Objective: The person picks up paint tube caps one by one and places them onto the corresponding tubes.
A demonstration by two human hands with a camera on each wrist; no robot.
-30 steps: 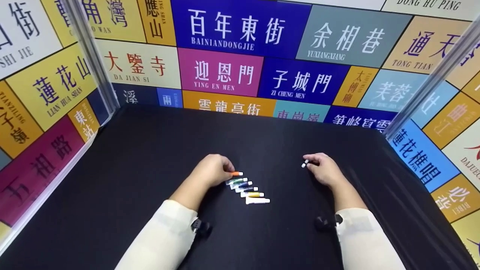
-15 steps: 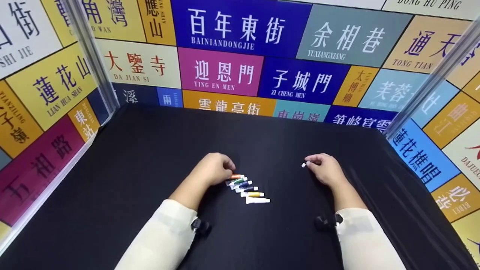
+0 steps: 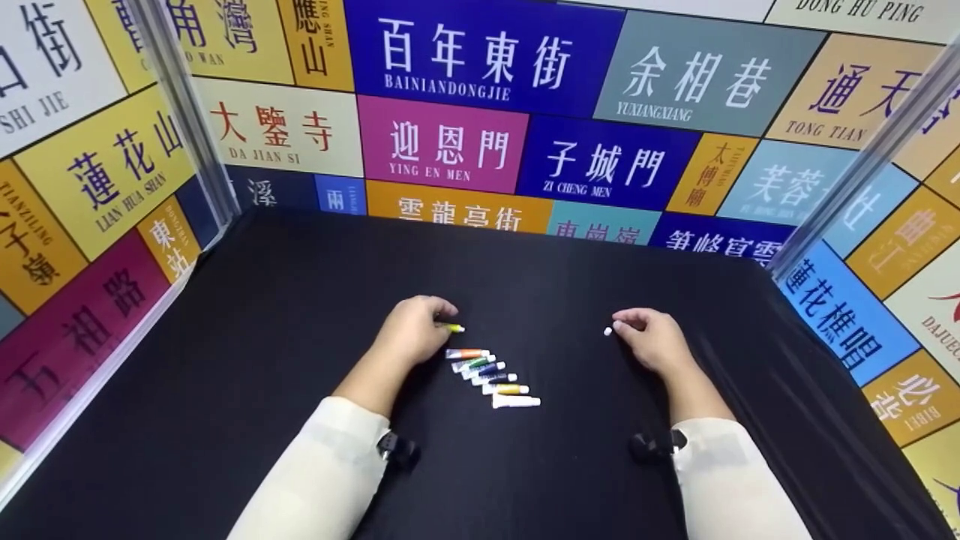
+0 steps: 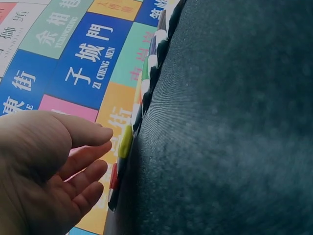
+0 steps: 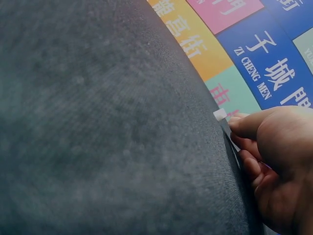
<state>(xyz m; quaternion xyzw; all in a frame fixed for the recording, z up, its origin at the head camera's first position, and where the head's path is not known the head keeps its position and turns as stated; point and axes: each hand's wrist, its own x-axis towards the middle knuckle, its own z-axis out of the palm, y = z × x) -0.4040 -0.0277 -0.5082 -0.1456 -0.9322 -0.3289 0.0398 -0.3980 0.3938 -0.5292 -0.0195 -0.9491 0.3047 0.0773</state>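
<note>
In the head view my left hand [image 3: 416, 330] is over a yellow-green paint tube [image 3: 454, 328], which pokes out beside the fingertips. The left wrist view has the thumb and loosely bent fingers next to that tube, with a red patch of a tube [image 4: 114, 175] below it. An orange paint tube [image 3: 466, 353] lies nearest the hand, at the top of a slanting row of tubes. On the right, thumb and forefinger of my right hand [image 3: 651, 336] come together at a small white piece, mostly hidden. Another small white piece [image 3: 607, 331] sits just left of these fingertips.
The row runs down and right through green [image 3: 478, 362], dark blue and yellow tubes [image 3: 506, 389] to a white tube [image 3: 516, 402]. All lie on a black cloth [image 3: 570, 465]. Walls with coloured lettered panels [image 3: 442, 142] stand at the back and both sides.
My left hand has moved up and left, off the orange tube, and the yellow-green tube has come into sight. The right fingertips have drawn slightly right with one white piece; the other stays put.
</note>
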